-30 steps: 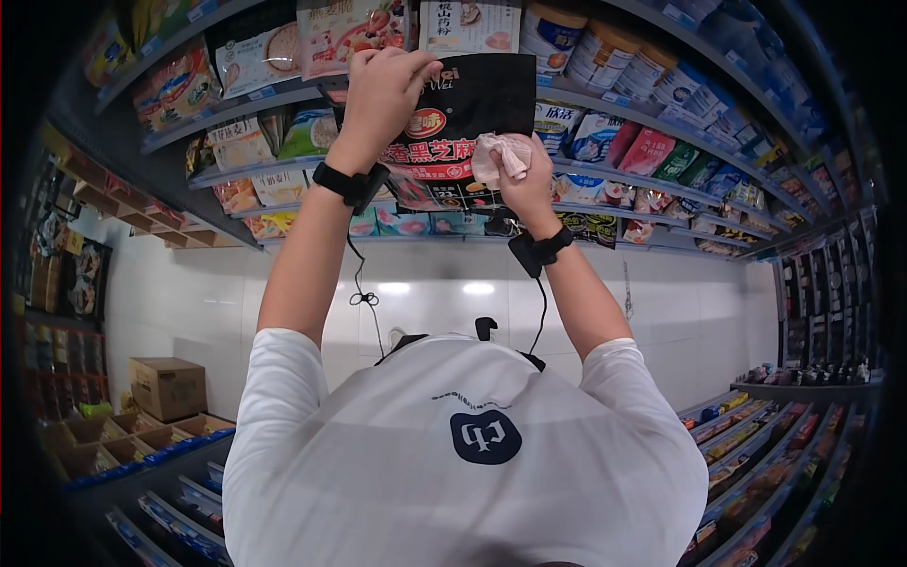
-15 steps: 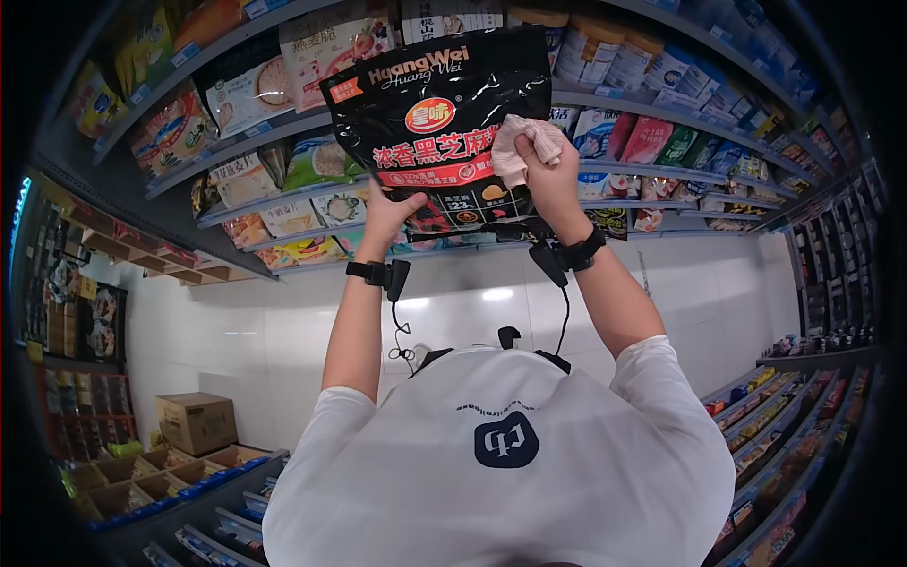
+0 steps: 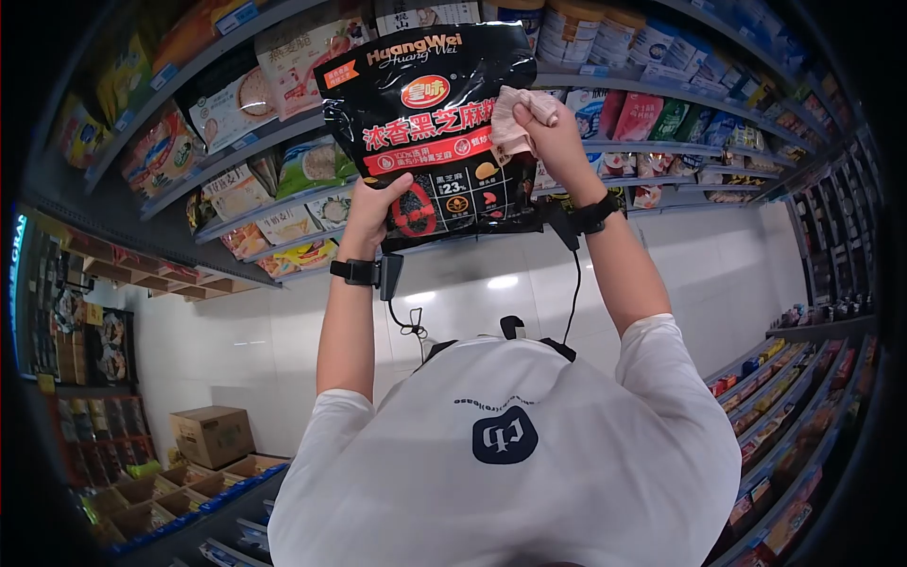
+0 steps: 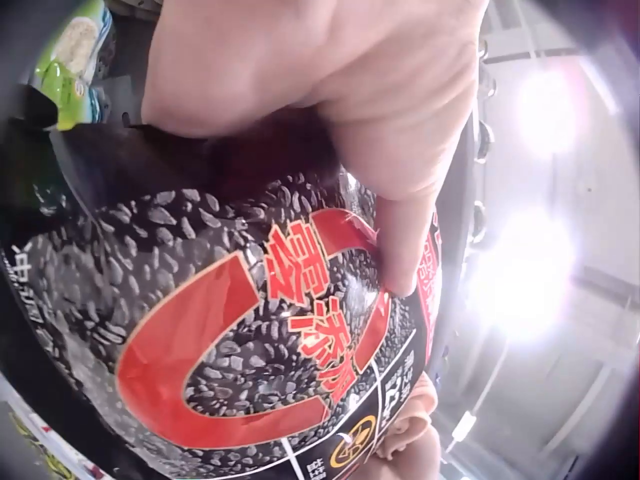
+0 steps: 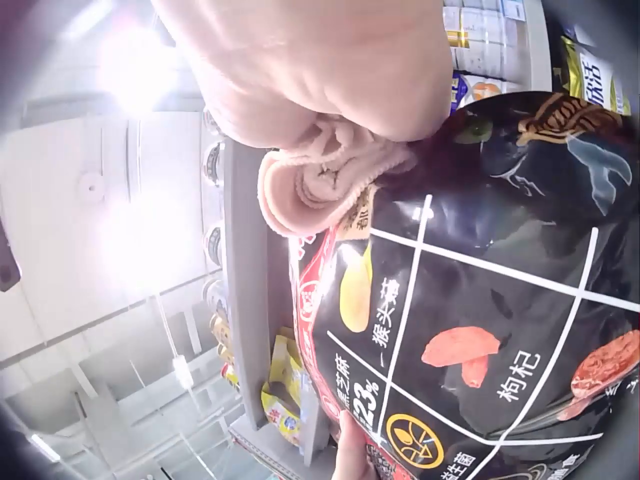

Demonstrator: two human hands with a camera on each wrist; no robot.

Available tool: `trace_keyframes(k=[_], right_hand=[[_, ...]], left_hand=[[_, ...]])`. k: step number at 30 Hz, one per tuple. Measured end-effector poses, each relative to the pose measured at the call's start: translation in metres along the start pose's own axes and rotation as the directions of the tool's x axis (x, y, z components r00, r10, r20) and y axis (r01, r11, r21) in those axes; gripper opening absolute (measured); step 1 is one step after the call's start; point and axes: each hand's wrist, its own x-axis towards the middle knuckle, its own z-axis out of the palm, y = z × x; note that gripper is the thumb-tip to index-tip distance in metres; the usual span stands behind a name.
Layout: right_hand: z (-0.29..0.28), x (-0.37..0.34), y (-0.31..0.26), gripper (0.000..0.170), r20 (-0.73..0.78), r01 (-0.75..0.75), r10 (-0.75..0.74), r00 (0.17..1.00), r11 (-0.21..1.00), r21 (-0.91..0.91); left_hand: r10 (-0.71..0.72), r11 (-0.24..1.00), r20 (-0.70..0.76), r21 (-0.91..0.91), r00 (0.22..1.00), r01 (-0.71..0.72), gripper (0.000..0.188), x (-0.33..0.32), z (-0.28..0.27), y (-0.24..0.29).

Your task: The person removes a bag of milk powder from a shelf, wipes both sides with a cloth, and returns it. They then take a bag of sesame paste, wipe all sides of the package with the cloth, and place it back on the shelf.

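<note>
A large black bag of sesame paste (image 3: 430, 123) is held up before the shelves, its printed front facing me. My left hand (image 3: 375, 210) grips the bag's lower left side, thumb on the front and the other fingers behind it. In the left wrist view, that thumb (image 4: 400, 245) lies across the red ring print. At the bag's right edge, my right hand (image 3: 557, 142) holds a crumpled pale pink cloth (image 3: 510, 128) against the bag. The right wrist view shows the cloth (image 5: 300, 190) bunched under the palm, overlapping the bag's edge.
Behind the bag run curved-looking shelves (image 3: 274, 208) packed with food pouches and, at upper right, several cans (image 3: 572, 33). A cardboard box (image 3: 213, 437) stands on the floor at left, near wooden bins (image 3: 142, 491). More stocked racks (image 3: 794, 425) line the lower right.
The left hand has moved from the bag's top edge down to its lower left side, uncovering the brand name. The bag has tilted to face me more fully; the right hand keeps the cloth at its edge.
</note>
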Motion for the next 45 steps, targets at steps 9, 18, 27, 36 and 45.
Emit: trace_keyframes(k=[9,18,27,36,45], right_hand=[[0.052,-0.042,-0.012,0.034,0.153,0.492,-0.602,0.784,0.45,-0.746],[0.032,-0.034,0.001,0.04,0.044,0.425,-0.681,0.731,0.404,-0.81],[0.065,-0.059,0.01,0.041,0.489,0.796,-0.695,0.527,0.202,-0.571],[0.02,-0.009,0.017,0.038,-0.083,0.366,-0.637,0.767,0.54,-0.758],[0.057,-0.041,-0.002,0.045,0.317,0.692,-0.735,0.599,0.276,-0.667]], left_hand=[[0.046,0.997,-0.128,0.067,0.991,-0.038,0.037,0.0,0.016,0.005],[0.13,0.991,-0.169,0.003,0.977,-0.131,0.036,-0.01,0.024,0.01],[0.091,0.996,-0.122,0.007,0.988,-0.09,0.036,-0.005,0.034,0.007],[0.066,0.998,-0.142,-0.007,0.988,-0.067,0.039,-0.008,0.033,0.002],[0.103,0.993,-0.16,0.075,0.982,-0.092,0.035,-0.015,0.034,-0.012]])
